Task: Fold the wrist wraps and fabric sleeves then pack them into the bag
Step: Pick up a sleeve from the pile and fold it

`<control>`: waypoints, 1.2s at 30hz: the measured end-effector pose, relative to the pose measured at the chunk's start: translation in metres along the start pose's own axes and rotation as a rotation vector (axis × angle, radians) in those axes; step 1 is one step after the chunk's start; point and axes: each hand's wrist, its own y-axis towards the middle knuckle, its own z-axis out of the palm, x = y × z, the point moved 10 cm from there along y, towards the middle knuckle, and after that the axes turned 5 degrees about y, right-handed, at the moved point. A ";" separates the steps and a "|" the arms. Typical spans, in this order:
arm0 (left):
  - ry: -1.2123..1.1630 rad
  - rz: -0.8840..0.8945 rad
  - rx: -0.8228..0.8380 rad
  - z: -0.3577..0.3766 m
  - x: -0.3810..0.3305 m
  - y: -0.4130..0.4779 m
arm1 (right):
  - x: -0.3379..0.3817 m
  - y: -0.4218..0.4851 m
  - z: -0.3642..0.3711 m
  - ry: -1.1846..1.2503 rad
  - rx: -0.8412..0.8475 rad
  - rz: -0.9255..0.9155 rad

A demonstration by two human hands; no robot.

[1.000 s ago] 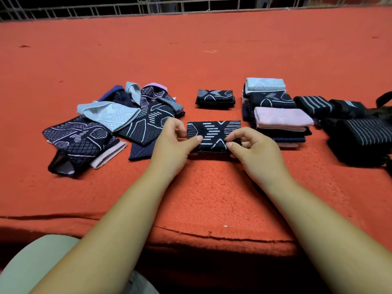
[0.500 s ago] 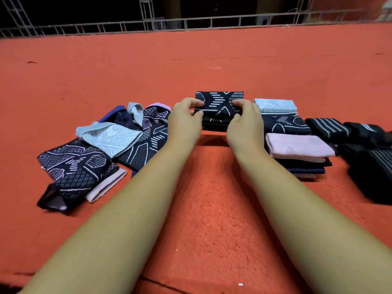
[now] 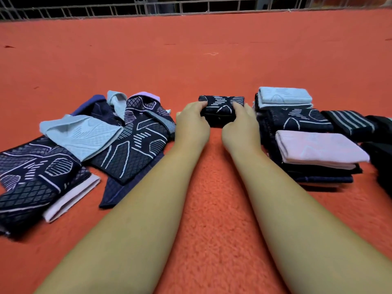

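A folded dark navy sleeve [image 3: 220, 103] with white line patterns lies on top of another folded dark sleeve [image 3: 219, 119] in the middle of the red carpet. My left hand [image 3: 192, 120] grips the left end of this small stack, and my right hand [image 3: 239, 122] grips its right end. To the left sprawls a loose pile of unfolded sleeves [image 3: 84, 143] in navy, light blue and pink. Right of my hands stand folded sleeves: a light blue one [image 3: 284, 97], a patterned navy one [image 3: 301, 119] and a pink one [image 3: 318, 147] on dark ones.
Rolled black wrist wraps with grey stripes [image 3: 347, 122] lie at the far right, beside dark fabric [image 3: 381, 149] cut off by the frame edge. A metal railing [image 3: 191, 6] runs along the carpet's far edge. Open red carpet [image 3: 212, 209] lies between my forearms.
Both hands carried the folded navy sleeve away from me and set it on the other folded dark sleeve farther back. They still hold its ends.
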 end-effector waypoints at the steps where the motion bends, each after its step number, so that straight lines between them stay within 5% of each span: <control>1: 0.026 0.012 0.014 0.002 -0.002 -0.002 | -0.001 0.000 0.000 -0.005 0.015 0.005; 15: -0.157 -0.142 -0.018 -0.040 -0.001 -0.033 | 0.011 -0.042 -0.017 0.028 -0.036 -0.004; 26: 0.539 -0.129 0.112 -0.111 0.058 -0.076 | 0.035 -0.094 -0.015 -0.180 0.122 -0.093; 32: 0.280 -0.094 0.005 -0.149 0.042 -0.074 | 0.048 -0.100 -0.015 -0.148 0.283 -0.100; 36: 0.044 -0.076 -0.036 -0.183 0.009 -0.075 | 0.062 -0.100 -0.031 0.134 0.300 0.033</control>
